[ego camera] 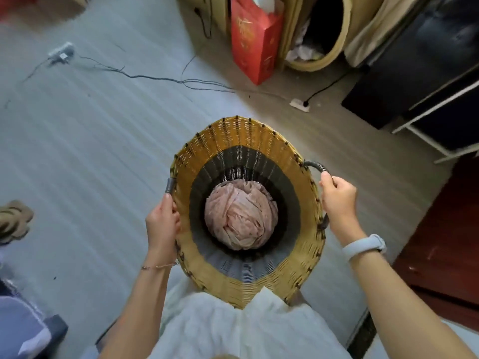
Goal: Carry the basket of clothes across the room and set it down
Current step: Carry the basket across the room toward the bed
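Observation:
A tall woven basket (pixel 241 141), yellow at the rim with grey bands inside, is held in front of my body, seen from above. A bundle of pink patterned clothes (pixel 239 216) lies at its bottom. My left hand (pixel 163 221) is closed around the grey handle on the basket's left side. My right hand (pixel 338 200) grips the grey loop handle (pixel 317 167) on the right side; a pale wristband sits on that wrist. Whether the basket's base touches the floor is hidden.
Thin black cables (pixel 155 79) and a power strip (pixel 61 54) lie across the grey floor ahead left. A red gift bag (pixel 255 45) and a tan fabric hamper (pixel 321 35) stand ahead. A black cabinet (pixel 414 73) is at the right, a sandal (pixel 14 218) at the left.

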